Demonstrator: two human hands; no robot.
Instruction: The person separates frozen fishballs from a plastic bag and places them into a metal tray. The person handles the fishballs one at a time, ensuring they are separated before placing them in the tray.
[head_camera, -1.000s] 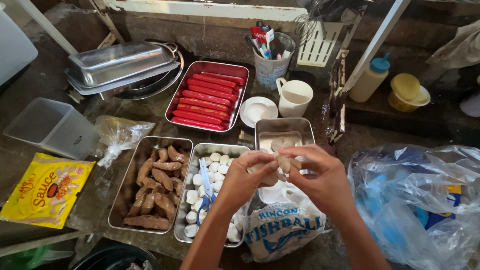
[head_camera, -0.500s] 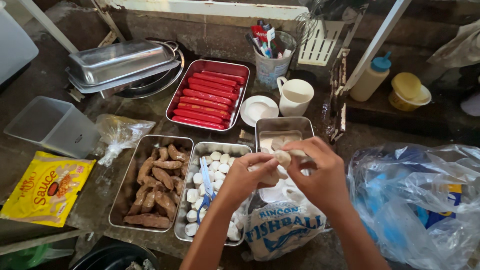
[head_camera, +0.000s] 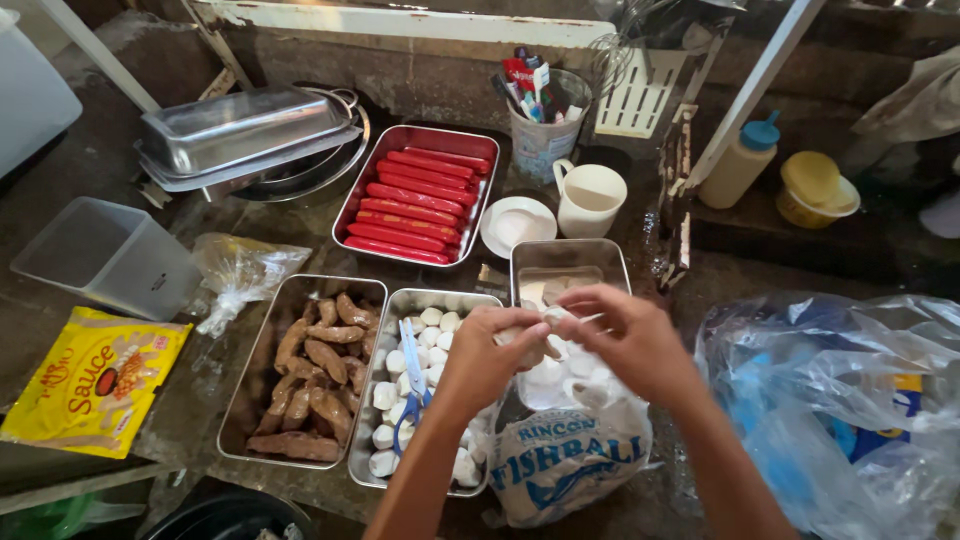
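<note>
In the head view, the left hand (head_camera: 490, 355) and right hand (head_camera: 625, 335) meet above the open fish ball bag (head_camera: 565, 450), fingertips pinched narrowly on a pale fish ball (head_camera: 545, 322) between them. Beside them a steel tray of white balls (head_camera: 420, 385) holds blue scissors (head_camera: 412, 385). The fingers hide most of the held ball, and both forearms run off the bottom edge.

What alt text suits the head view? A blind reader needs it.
Two bare hands, left hand and right hand, pinch small white fish balls above an open printed plastic bag. Beside it lie a steel tray of white balls with blue scissors, a tray of brown sausages and red hot dogs.
</note>
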